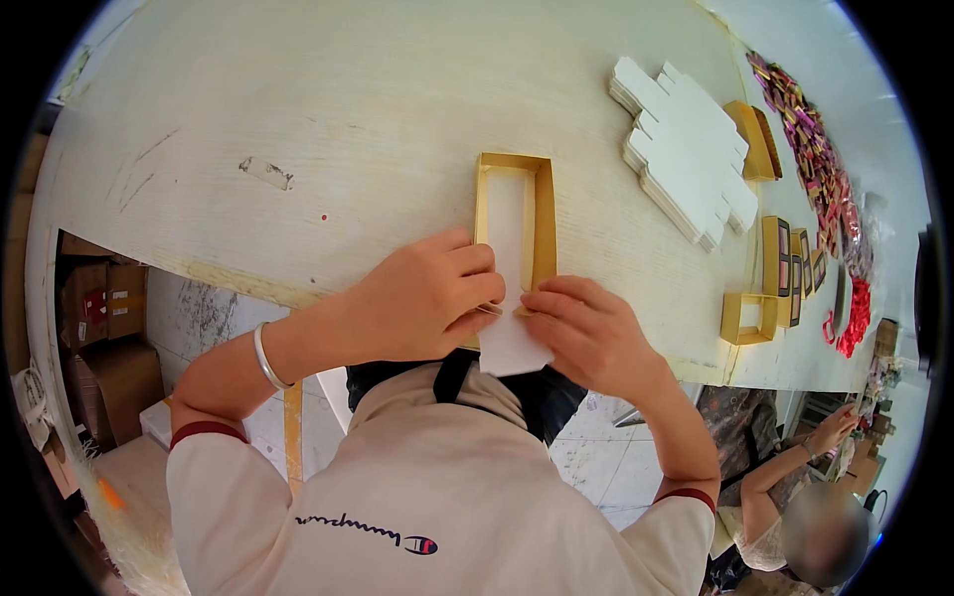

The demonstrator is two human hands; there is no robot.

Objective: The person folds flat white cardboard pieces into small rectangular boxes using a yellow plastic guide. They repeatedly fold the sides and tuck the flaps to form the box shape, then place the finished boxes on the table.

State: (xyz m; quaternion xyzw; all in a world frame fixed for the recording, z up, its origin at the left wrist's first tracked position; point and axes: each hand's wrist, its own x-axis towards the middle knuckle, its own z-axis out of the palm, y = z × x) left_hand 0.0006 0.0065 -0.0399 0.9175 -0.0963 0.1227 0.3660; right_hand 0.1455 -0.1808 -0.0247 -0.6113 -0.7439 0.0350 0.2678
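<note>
A long, narrow gold cardboard box (544, 214) with a white inside lies before me at the table's front edge. Its far end stands up as a wall, while a white end flap (512, 348) extends from the near end toward my body. My left hand (427, 298) pinches the left side of the box near that end, thumb and fingers together. On the opposite side, my right hand (591, 328) has its fingers closed on the right near corner, by a small gold fold. My fingers partly hide the near corners.
A stack of flat white die-cut card blanks (686, 149) lies at the right. Beyond it are gold boxes (747, 318), some filled, and a long heap of small purple-red wrapped pieces (810, 149). Another person's arm (775, 477) shows at lower right. Brown cartons (109, 348) stand below left.
</note>
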